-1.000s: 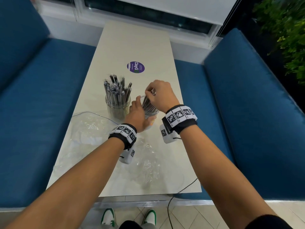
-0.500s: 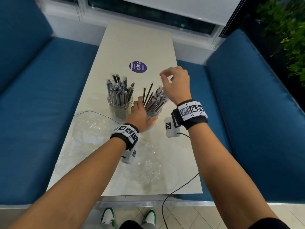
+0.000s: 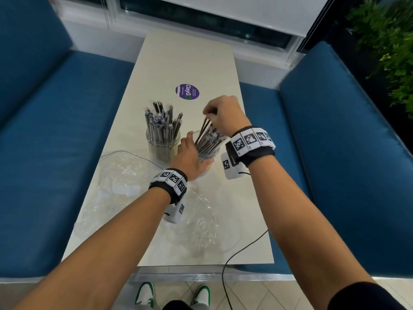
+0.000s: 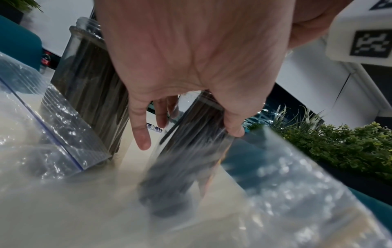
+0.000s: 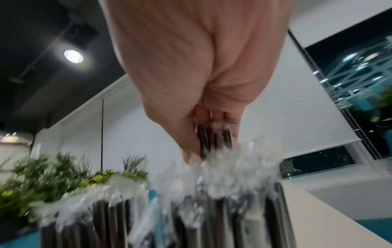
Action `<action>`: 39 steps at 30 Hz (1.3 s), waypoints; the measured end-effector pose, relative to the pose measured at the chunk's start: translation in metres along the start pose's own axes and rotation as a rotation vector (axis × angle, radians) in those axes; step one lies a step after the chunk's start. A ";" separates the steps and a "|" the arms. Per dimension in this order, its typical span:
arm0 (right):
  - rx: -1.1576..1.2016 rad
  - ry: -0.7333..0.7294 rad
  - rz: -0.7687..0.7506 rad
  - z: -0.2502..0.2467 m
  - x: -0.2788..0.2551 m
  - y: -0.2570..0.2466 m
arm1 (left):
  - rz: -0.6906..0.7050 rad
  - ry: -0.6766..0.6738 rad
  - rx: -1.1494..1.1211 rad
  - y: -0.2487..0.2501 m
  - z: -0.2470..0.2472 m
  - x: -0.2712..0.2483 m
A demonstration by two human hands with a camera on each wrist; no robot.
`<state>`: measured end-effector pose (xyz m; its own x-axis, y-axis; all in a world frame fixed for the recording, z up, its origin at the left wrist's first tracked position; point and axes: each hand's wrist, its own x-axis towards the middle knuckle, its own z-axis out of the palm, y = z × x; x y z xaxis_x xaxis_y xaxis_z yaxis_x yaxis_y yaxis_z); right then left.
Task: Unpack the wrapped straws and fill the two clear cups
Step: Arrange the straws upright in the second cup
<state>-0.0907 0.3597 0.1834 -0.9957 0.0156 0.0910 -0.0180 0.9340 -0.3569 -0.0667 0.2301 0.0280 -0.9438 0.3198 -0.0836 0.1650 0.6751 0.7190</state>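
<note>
Two clear cups stand side by side on the pale table (image 3: 185, 63). The left cup (image 3: 162, 148) (image 4: 89, 83) is packed with dark wrapped straws (image 3: 164, 124). My left hand (image 3: 190, 156) (image 4: 186, 80) grips the right cup (image 3: 206, 156) (image 4: 191, 144), which leans toward the right and holds more wrapped straws (image 3: 210, 142) (image 5: 212, 218). Above it my right hand (image 3: 223, 113) (image 5: 214, 134) pinches the tops of a few straws (image 3: 204, 127) (image 5: 213, 140) that stick up out of that cup.
Empty clear plastic bags (image 3: 125, 177) (image 4: 53, 130) lie crumpled on the near half of the table. A purple round sticker (image 3: 187, 91) sits beyond the cups. A black cable (image 3: 243, 249) hangs off the near right edge. Blue sofas (image 3: 55, 130) flank the table.
My right hand rose off the right cup, then came back down and to the left onto the straw tops, which it now pinches. The left hand has kept its grip on the cup.
</note>
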 end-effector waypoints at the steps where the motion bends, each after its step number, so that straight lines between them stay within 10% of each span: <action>1: 0.018 0.044 -0.002 -0.003 -0.003 0.003 | 0.004 0.003 -0.001 0.000 0.000 0.000; 11: -0.131 -0.214 0.036 0.001 -0.025 0.010 | 0.004 -0.003 -0.001 0.003 -0.001 -0.002; 18: 0.106 0.095 0.007 -0.008 -0.026 0.019 | -0.007 -0.011 0.010 0.004 -0.003 -0.002; 25: -0.172 -0.136 -0.241 0.019 -0.018 -0.010 | -0.026 -0.024 0.046 0.002 0.000 -0.001; 39: -0.293 -0.135 -0.081 0.019 -0.023 0.002 | -0.016 -0.004 -0.009 0.002 -0.001 -0.004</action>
<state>-0.0693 0.3544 0.1633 -0.9954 -0.0926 -0.0231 -0.0908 0.9935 -0.0692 -0.0630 0.2294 0.0307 -0.9450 0.3120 -0.0980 0.1476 0.6744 0.7235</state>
